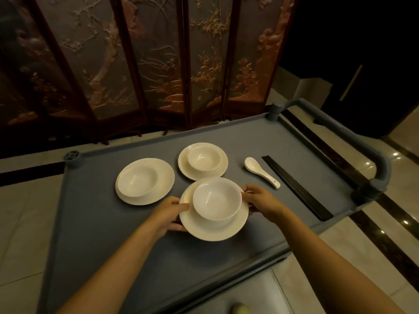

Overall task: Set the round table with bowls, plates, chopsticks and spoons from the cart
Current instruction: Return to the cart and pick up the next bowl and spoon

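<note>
- The left hand (169,213) grips the left rim of the near plate (213,232), with the thumb on top of the rim and the fingers curled under it.
- The right hand (260,201) grips the right rim of the same plate, its fingers curled round the edge.
- The near bowl (217,199) sits upright on this plate, over the middle of the cart (127,234).
- I cannot tell whether the plate rests on the cart top or is off it.
- To the left, the left plate (163,177) lies on the cart with the left bowl (137,181) on it.
- Farther back, the far plate (183,164) carries the far bowl (204,158); its near edge is hidden behind the near plate.
- A white spoon (260,172) lies to the right of the far plate.
- Dark chopsticks (297,188) lie just right of the spoon, along the cart's right edge.
- A carved folding screen (158,64) stands on the tiled floor (20,211) beyond the cart.
</note>
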Available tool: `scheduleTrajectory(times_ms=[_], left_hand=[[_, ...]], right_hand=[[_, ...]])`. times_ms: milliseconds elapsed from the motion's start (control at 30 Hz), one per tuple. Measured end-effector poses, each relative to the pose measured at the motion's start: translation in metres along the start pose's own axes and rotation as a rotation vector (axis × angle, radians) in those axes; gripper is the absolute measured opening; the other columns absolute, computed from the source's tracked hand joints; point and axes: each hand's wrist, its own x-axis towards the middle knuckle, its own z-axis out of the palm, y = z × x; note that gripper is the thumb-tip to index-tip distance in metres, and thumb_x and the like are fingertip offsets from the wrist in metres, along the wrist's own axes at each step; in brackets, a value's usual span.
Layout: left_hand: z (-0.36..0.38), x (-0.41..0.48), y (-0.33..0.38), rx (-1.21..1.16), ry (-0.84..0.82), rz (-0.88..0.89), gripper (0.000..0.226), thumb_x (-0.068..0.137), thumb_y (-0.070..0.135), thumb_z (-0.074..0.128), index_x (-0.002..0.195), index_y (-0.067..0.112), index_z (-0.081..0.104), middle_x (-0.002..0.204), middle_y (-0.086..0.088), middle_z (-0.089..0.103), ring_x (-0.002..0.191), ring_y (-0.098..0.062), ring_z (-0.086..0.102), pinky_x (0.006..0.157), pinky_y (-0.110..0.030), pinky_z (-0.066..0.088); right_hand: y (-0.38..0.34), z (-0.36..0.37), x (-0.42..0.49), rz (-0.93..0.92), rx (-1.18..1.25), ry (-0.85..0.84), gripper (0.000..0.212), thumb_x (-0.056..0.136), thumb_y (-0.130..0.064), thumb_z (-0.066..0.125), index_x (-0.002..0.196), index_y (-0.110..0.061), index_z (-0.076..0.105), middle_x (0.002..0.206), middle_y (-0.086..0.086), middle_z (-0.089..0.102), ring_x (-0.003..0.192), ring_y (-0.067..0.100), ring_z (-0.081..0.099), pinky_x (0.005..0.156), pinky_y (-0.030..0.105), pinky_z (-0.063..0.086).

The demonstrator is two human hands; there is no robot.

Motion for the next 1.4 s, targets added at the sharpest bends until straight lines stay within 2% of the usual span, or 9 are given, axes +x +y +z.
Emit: scheduleTrajectory(times_ms=[267,367,500,600,700,1033,1167,1333,1400], left_hand=[[0.053,0.018,0.027,-0.229,-0.173,0.075,0.026,0.095,0.032,0.046,0.12,0.029,0.052,0.112,-0.003,0.064,0.1,-0.023,0.062,0.065,-0.039,0.057],[0.072,0.027,0.032,-0.286,-0.15,0.102,0.029,0.097,0.03,0.043,0.125,0.028,0.05,0.114,-0.003,0.063,0.102,-0.023,0.061,0.063,-0.038,0.059],[0.088,0.034,0.034,-0.329,-0.102,0.099,0.03,0.097,0.029,0.043,0.125,0.025,0.049,0.111,-0.002,0.063,0.1,-0.022,0.061,0.064,-0.039,0.06],[0.094,0.037,0.031,-0.349,-0.068,0.1,0.026,0.097,0.028,0.042,0.121,0.026,0.05,0.11,-0.002,0.064,0.1,-0.022,0.061,0.073,-0.044,0.057],[0.095,0.036,0.028,-0.386,-0.031,0.096,0.023,0.097,0.028,0.042,0.118,0.026,0.051,0.11,-0.002,0.063,0.101,-0.022,0.061,0.077,-0.046,0.055],[0.089,0.034,0.019,-0.422,0.041,0.094,0.024,0.097,0.028,0.043,0.117,0.021,0.053,0.106,-0.003,0.065,0.096,-0.021,0.062,0.061,-0.037,0.061],[0.091,0.036,0.02,-0.43,0.041,0.103,0.028,0.097,0.028,0.044,0.123,0.021,0.05,0.108,-0.003,0.065,0.098,-0.022,0.062,0.063,-0.038,0.061],[0.101,0.039,0.031,-0.441,0.012,0.13,0.025,0.097,0.027,0.043,0.121,0.023,0.05,0.109,-0.002,0.064,0.098,-0.021,0.061,0.062,-0.036,0.061],[0.105,0.041,0.036,-0.439,0.012,0.139,0.024,0.097,0.026,0.043,0.12,0.023,0.05,0.108,-0.001,0.064,0.098,-0.021,0.061,0.064,-0.039,0.06]], right_hand=[[-0.024,-0.069,0.025,-0.092,-0.05,-0.019,0.014,0.094,-0.021,0.052,0.088,-0.009,0.058,0.084,0.008,0.061,0.066,0.015,0.06,0.054,0.022,0.05],[-0.03,-0.091,0.04,-0.133,-0.203,0.026,0.032,0.096,-0.033,0.047,0.095,-0.005,0.063,0.08,0.005,0.061,0.067,0.017,0.058,0.057,0.024,0.051],[-0.017,-0.118,0.076,-0.164,-0.569,0.288,0.046,0.099,-0.035,0.039,0.097,0.004,0.063,0.088,0.014,0.065,0.085,0.031,0.062,0.076,0.039,0.049],[0.001,-0.123,0.094,-0.116,-0.908,0.281,0.047,0.096,-0.041,0.044,0.096,0.002,0.063,0.11,0.018,0.061,0.105,0.033,0.054,0.079,0.034,0.043],[0.011,-0.114,0.1,-0.061,-1.034,0.219,0.058,0.092,-0.051,0.045,0.108,0.002,0.063,0.121,0.016,0.054,0.113,0.03,0.048,0.095,0.039,0.044],[0.016,-0.104,0.097,-0.131,-1.123,0.267,0.029,0.096,-0.019,0.046,0.104,0.002,0.063,0.104,0.017,0.064,0.102,0.031,0.06,0.082,0.036,0.051],[0.017,-0.117,0.1,-0.048,-0.951,0.267,0.028,0.093,-0.022,0.048,0.092,0.001,0.064,0.085,0.012,0.055,0.082,0.027,0.059,0.064,0.032,0.043],[0.02,-0.156,0.088,-0.148,-0.674,0.403,0.026,0.094,-0.02,0.049,0.104,0.003,0.053,0.101,0.021,0.06,0.091,0.037,0.059,0.068,0.035,0.04],[0.027,-0.179,0.081,-0.081,-0.66,0.458,0.02,0.09,-0.016,0.053,0.099,0.001,0.052,0.093,0.018,0.058,0.081,0.031,0.056,0.065,0.033,0.04]])
